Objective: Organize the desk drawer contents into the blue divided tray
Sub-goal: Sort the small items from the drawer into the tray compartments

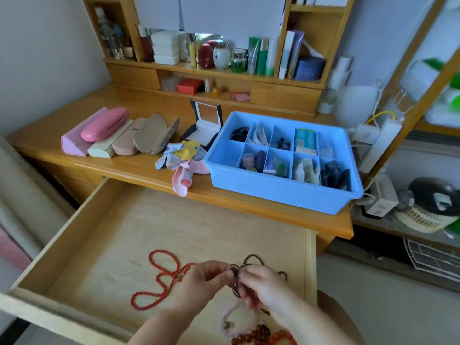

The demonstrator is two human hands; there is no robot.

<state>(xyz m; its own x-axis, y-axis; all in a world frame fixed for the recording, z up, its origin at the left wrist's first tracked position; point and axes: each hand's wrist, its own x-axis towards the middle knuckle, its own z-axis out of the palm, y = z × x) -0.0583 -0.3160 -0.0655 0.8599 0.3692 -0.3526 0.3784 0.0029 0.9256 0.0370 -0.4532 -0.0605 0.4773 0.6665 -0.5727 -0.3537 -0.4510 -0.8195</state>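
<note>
Wooden desk (139, 168) carries the tray (281, 192), its compartments partly filled. Over the open drawer (104, 235), left hand (199, 280) and right hand (263, 285) both pinch dark beads (251, 258); red beads (159, 277) lie beside.

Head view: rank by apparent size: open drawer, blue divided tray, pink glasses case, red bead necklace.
1. open drawer
2. blue divided tray
3. red bead necklace, sprawled and nearer the camera, so unsure against
4. pink glasses case

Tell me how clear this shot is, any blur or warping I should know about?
Head view: soft overall, wide-angle bending at the edges; the shelf items at far right smear into green streaks; left hand and right hand, pinching the dark bead string, are slightly blurred; blue tray reads clearly in even daylight.
</note>
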